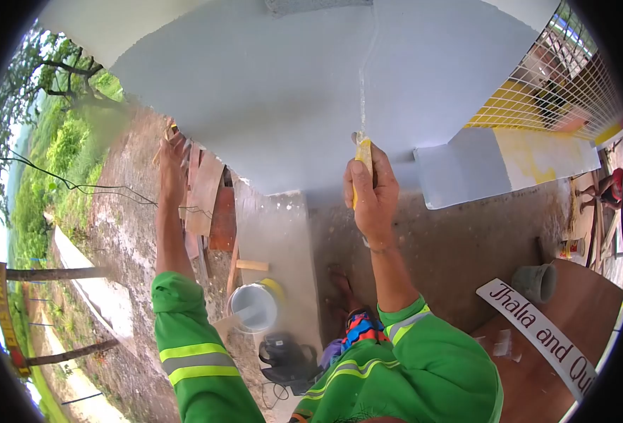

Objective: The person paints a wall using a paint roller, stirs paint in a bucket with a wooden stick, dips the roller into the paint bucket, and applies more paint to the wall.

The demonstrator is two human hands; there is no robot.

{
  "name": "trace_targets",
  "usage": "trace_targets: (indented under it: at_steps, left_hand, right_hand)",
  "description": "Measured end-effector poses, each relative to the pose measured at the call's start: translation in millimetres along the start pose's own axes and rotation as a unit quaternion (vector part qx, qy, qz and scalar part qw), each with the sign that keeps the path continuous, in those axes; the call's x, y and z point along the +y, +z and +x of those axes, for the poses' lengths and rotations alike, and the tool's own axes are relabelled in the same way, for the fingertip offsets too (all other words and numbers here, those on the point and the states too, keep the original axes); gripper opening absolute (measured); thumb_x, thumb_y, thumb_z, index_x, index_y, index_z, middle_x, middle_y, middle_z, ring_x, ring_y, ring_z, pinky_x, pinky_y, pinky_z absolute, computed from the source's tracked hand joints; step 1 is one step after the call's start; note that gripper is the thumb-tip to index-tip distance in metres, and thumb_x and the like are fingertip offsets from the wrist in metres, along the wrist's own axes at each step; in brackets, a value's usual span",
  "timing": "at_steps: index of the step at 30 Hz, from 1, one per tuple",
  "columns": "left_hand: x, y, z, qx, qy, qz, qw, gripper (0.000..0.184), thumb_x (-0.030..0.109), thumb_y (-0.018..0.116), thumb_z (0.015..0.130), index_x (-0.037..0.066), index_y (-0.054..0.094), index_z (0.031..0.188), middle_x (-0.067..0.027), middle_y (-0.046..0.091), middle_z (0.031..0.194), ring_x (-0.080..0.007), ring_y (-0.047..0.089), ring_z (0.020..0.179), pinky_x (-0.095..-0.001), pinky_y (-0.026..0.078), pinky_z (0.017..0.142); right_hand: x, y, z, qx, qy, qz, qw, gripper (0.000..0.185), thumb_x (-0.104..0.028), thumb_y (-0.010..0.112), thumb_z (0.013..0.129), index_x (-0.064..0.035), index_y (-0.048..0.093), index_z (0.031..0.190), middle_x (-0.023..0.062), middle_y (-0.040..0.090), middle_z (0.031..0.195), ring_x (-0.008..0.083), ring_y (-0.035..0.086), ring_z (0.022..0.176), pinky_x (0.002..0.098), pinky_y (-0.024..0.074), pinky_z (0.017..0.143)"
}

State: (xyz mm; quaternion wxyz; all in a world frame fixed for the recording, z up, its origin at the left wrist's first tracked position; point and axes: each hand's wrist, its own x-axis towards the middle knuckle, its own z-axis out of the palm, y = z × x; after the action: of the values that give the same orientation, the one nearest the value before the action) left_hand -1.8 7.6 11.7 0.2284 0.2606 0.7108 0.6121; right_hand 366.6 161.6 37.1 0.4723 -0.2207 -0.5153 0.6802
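Paint roller (362, 92): yellow handle, thin paint-crusted wire frame, grey sleeve at the far end. It's up against the grey panel (276, 92), toward the panel's top edge, handle hanging toward the person. Panel is mostly flat grey, paler past a curved boundary at both upper corners.

Right hand (376, 190): grip clamped on the roller handle, thumb along it. Left hand (172, 149): raised by the panel's lower left edge, near the stacked boards (204, 201). Can't tell if its grip is apart or together; fingers are small and bunched.

Roller sleeve is cut off by the top of the view. A smudge blurs parts of the panel and the greenery at left. Sign (537, 335) at lower right reads "Thalla and Qui", rest cut off. Black item (283, 359) below the bucket: can't make out what it is.

Containers: bucket (255, 308) at the left edge of the pale concrete strip (276, 236), light grey paint inside, flat pale stick leaning in it. Grey pot (537, 283) near the sign, contents unclear.
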Motion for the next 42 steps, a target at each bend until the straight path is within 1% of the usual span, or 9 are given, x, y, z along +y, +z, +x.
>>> trace_targets:
  at_steps: [8, 11, 14, 20, 23, 29, 32, 35, 42]
  left_hand:
    - [-10.1, 0.5, 3.5, -0.011, 0.015, -0.024, 1.000, 0.085, 0.067, 0.024, 0.103, 0.001, 0.028, 0.156, -0.0210, 0.032, 0.162, -0.0393, 0.028, 0.150, -0.0590, 0.014, 0.121]
    - [-24.9, -13.9, 13.4, -0.018, 0.037, -0.024, 0.999, 0.084, 0.065, 0.022, 0.104, -0.001, 0.029, 0.156, -0.0208, 0.031, 0.162, -0.0388, 0.027, 0.150, -0.0576, 0.015, 0.122]
    - [-13.5, -1.0, 3.5, -0.016, 0.023, -0.039, 0.999, 0.084, 0.064, 0.021, 0.105, -0.002, 0.029, 0.156, -0.0212, 0.031, 0.162, -0.0400, 0.027, 0.149, -0.0553, 0.016, 0.122]
    - [2.3, 7.3, -5.0, -0.026, 0.030, -0.013, 0.999, 0.085, 0.066, 0.019, 0.104, -0.001, 0.027, 0.157, -0.0205, 0.028, 0.163, -0.0410, 0.025, 0.150, -0.0559, 0.014, 0.123]
    - [-0.7, 5.3, -4.1, -0.024, 0.011, 0.001, 1.000, 0.085, 0.066, 0.019, 0.104, 0.000, 0.026, 0.157, -0.0200, 0.027, 0.164, -0.0410, 0.025, 0.150, -0.0560, 0.014, 0.123]
    - [1.7, 11.4, -8.6, -0.011, 0.017, -0.017, 1.000, 0.087, 0.068, 0.020, 0.102, 0.001, 0.024, 0.158, -0.0200, 0.025, 0.165, -0.0421, 0.024, 0.150, -0.0578, 0.012, 0.122]
    - [1.3, 13.5, -11.0, -0.004, 0.012, -0.010, 1.000, 0.087, 0.068, 0.020, 0.102, 0.001, 0.023, 0.158, -0.0206, 0.023, 0.165, -0.0427, 0.023, 0.151, -0.0593, 0.011, 0.122]
    - [-3.0, 11.9, -7.5, -0.015, 0.019, -0.019, 1.000, 0.088, 0.068, 0.021, 0.102, 0.001, 0.022, 0.159, -0.0210, 0.022, 0.166, -0.0434, 0.022, 0.151, -0.0614, 0.011, 0.121]
    - [-11.5, 4.7, -1.1, -0.026, 0.015, -0.027, 0.999, 0.086, 0.068, 0.021, 0.102, 0.004, 0.021, 0.160, -0.0204, 0.021, 0.166, -0.0436, 0.020, 0.152, -0.0634, 0.012, 0.119]
  right_hand:
    - [98.3, -35.6, -65.2, 0.038, 0.083, -0.117, 0.989, 0.036, -0.014, 0.058, 0.100, 0.0043, 0.055, 0.131, -0.0010, 0.054, 0.075, 0.0037, 0.047, 0.057, 0.0219, 0.0400, 0.048]
    - [84.8, -10.4, -65.8, 0.018, 0.072, -0.089, 0.993, 0.036, -0.014, 0.060, 0.099, 0.0054, 0.056, 0.129, -0.0007, 0.055, 0.077, 0.0039, 0.048, 0.060, 0.0213, 0.0411, 0.051]
    - [87.1, 31.9, -39.1, -0.017, -0.049, -0.086, 0.995, 0.035, -0.012, 0.059, 0.099, 0.0050, 0.055, 0.130, -0.0007, 0.055, 0.079, 0.0039, 0.049, 0.063, 0.0209, 0.0419, 0.056]
    - [82.9, 82.1, -13.3, -0.005, -0.021, -0.049, 0.999, 0.032, -0.009, 0.055, 0.101, 0.0024, 0.054, 0.131, -0.0011, 0.054, 0.079, 0.0042, 0.048, 0.069, 0.0233, 0.0419, 0.060]
    - [136.9, 55.0, -34.8, -0.016, -0.012, -0.118, 0.993, 0.035, -0.015, 0.051, 0.104, 0.0006, 0.049, 0.135, -0.0022, 0.049, 0.075, 0.0039, 0.042, 0.058, 0.0220, 0.0371, 0.050]
    - [239.0, -3.3, -99.3, 0.017, 0.027, -0.273, 0.962, 0.029, -0.019, 0.053, 0.103, -0.0018, 0.055, 0.126, -0.0019, 0.051, 0.073, 0.0056, 0.047, 0.058, 0.0249, 0.0405, 0.051]
    - [281.0, -28.8, -126.1, 0.029, 0.035, -0.326, 0.944, 0.030, -0.014, 0.056, 0.100, 0.0009, 0.055, 0.125, 0.0067, 0.059, 0.083, 0.0174, 0.057, 0.071, 0.0349, 0.0472, 0.065]
    - [237.9, -20.5, -131.8, 0.066, 0.174, -0.210, 0.960, 0.027, -0.016, 0.056, 0.101, 0.0014, 0.056, 0.123, 0.0040, 0.057, 0.078, 0.0126, 0.054, 0.062, 0.0314, 0.0458, 0.057]
    - [128.9, 4.3, -52.4, 0.029, 0.013, -0.097, 0.995, 0.025, -0.018, 0.047, 0.107, 0.0007, 0.052, 0.122, -0.0016, 0.047, 0.068, 0.0060, 0.041, 0.052, 0.0248, 0.0369, 0.047]
